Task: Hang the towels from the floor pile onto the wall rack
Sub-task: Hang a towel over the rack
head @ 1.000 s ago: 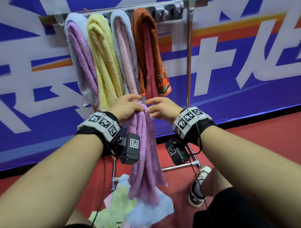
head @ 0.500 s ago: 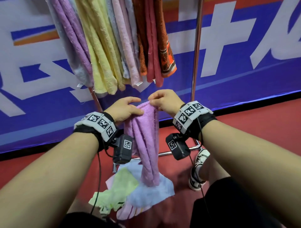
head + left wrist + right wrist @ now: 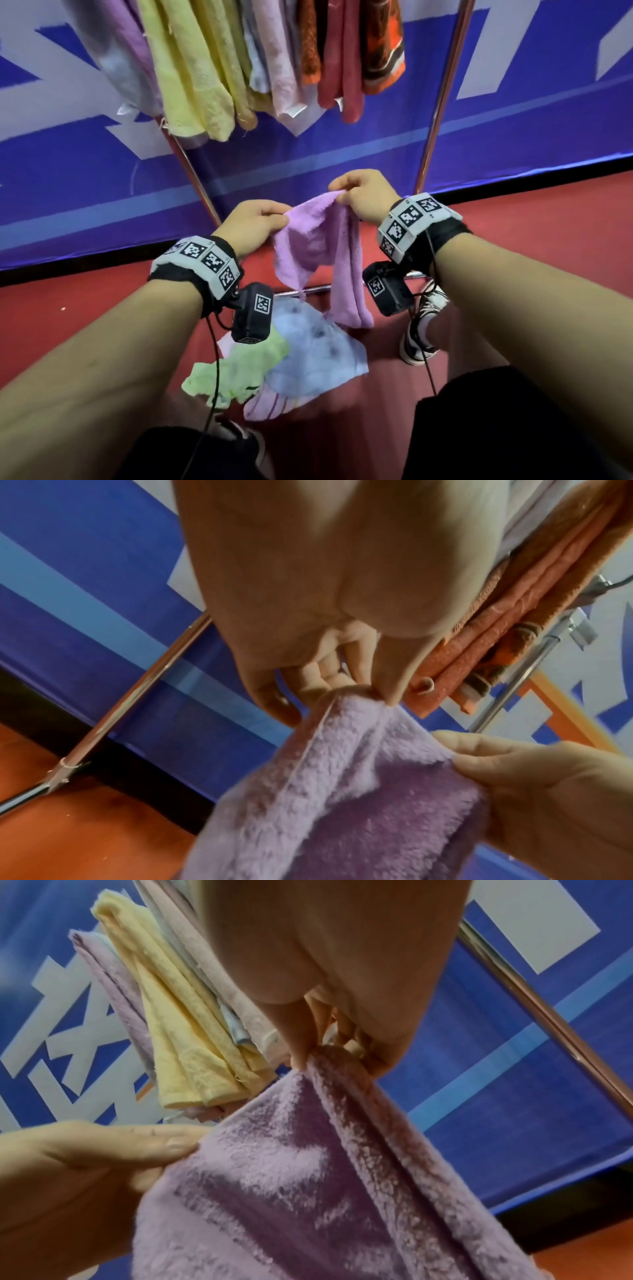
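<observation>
Both hands pinch the top edge of the purple towel (image 3: 318,246): the left hand (image 3: 255,222) clamps one corner between thumb and fingers, the right hand (image 3: 364,195) clamps the other, slightly higher. The towel hangs between them in mid-air, above the floor pile (image 3: 284,363) and below the hung towels (image 3: 212,68) on the rack (image 3: 442,102).

The likely trouble is the grip. Each hand holds only a thin margin of cloth, so a quick lift could pull a corner free and drop the towel back onto the pile. The right side hangs in a long, bunched fold while the left part spreads flatter; hung like that, it would probably sit lopsided and could slide off. Its trailing end may also snag the rack's lower crossbar (image 3: 308,291).

The towel is soft, fluffy pile with a stitched hem, limp and without stiffness. The rack's poles are smooth, shiny metal. The floor (image 3: 548,240) is flat red; the pile holds crumpled green, blue and striped pink cloths.
</observation>
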Demonstrator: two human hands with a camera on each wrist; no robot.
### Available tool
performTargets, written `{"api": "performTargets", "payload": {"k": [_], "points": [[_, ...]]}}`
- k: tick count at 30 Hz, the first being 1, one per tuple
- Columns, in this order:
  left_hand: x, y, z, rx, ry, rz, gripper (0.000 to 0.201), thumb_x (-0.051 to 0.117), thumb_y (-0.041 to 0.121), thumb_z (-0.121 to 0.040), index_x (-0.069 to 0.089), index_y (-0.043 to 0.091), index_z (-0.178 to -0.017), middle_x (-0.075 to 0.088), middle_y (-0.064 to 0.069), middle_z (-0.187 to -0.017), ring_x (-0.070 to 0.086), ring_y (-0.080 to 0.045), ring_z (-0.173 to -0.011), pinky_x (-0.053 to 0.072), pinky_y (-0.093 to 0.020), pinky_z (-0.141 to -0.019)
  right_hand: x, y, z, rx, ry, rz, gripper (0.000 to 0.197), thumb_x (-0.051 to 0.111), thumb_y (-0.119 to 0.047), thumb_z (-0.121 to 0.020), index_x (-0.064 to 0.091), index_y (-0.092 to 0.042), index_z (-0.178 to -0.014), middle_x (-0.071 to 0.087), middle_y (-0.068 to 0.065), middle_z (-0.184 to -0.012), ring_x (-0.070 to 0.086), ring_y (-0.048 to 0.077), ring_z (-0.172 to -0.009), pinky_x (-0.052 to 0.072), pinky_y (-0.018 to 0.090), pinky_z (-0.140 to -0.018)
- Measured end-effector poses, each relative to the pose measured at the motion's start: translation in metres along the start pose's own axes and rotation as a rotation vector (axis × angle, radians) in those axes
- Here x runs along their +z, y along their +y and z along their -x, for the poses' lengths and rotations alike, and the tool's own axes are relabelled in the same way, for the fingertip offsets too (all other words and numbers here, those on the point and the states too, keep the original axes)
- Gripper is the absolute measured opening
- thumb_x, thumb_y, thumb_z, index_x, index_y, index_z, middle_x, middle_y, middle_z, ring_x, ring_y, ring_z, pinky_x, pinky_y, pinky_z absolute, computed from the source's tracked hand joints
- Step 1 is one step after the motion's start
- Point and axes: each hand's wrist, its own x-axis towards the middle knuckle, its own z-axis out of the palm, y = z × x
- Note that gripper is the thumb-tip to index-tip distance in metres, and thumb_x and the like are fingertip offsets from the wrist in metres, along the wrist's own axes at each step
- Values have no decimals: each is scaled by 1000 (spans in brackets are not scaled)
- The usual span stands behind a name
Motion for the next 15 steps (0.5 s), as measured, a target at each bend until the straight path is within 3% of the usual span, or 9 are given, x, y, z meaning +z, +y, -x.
{"api": "performTargets", "payload": {"k": [3,5,11,13,15], "points": [[7,-12,-12,64,26,-145,19,58,-1,-87,72,6,-98,67,3,-76,51,14,-53,40,-5,-60,10,20,-11,46,-66,45,27,54,12,-76,71,-3,-91,60,-2,-68,52,7,-64,44,20,-67],[10,-23,-20,95,62,-175,17,59,1,-87,72,4,-96,67,-3,-85,51,18,-55,39,-1,-62,18,32,-15,66,-112,60,29,52,14,-74,71,-4,-87,62,5,-73,53,13,-70,44,25,-70],[19,-52,-31,82,89,-46,16,57,1,-89,70,9,-95,65,6,-82,54,14,-61,43,-6,-68,54,51,-27,86,-295,72,31,52,16,-70,69,-1,-91,60,6,-73,50,11,-66,44,26,-65],[19,-61,-30,82,62,-7,16,58,0,-88,70,9,-95,67,4,-84,56,11,-65,46,-11,-72,64,51,-28,89,-332,14,37,55,18,-72,64,-3,-101,57,3,-73,49,9,-65,44,20,-64],[18,-67,-30,81,35,10,15,60,0,-88,71,8,-94,69,-3,-88,59,6,-70,48,-14,-76,74,49,-29,91,-360,-82,47,58,18,-75,56,-2,-117,57,3,-86,52,9,-76,45,17,-74]]}}
